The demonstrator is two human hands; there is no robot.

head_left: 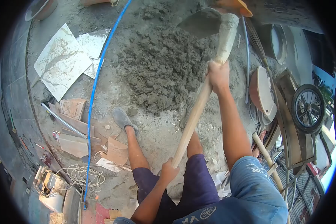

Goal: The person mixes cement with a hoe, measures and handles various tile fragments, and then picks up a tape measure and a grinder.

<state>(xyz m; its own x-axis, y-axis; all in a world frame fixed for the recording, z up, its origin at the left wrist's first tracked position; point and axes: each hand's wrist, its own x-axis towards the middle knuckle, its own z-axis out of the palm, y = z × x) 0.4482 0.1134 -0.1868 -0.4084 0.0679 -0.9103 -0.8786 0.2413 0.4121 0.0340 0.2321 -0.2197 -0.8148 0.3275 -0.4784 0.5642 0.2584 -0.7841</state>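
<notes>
And here is the hoe (pixel 192 125), slanting across the middle of the view, its blade (pixel 201 24) up at the far edge of the dark, lumpy heap (pixel 160 74). The right hand (pixel 218 75) grips high on the wooden shaft, just below the head, fingers curled round it and close together. The left hand (pixel 169 172) has the lower end, closed round the wood; how its fingers sit against each other, I cannot tell.

Down at the near side of the heap, one grey shoe (pixel 124 119) stands on the dusty ground, the other partly hidden behind the shaft. Over to the left, a blue hose (pixel 96 76) runs the length of the work area, passing over the edge of the pale broken slabs (pixel 61 61). Nearer lie a metal pipe (pixel 64 120), brownish tile pieces (pixel 117 150) and a loose tangle of cord (pixel 86 177).

Out on the right it's crowded: a thin grey pipe (pixel 246 67) beside the heap, a reddish basin (pixel 255 89) tipped on its side, a spoked wheel (pixel 308 108) against wooden boards, and a wooden pole (pixel 267 156) slanting near the right arm. Up top, something orange (pixel 240 6) sits just beyond the hoe's head.
</notes>
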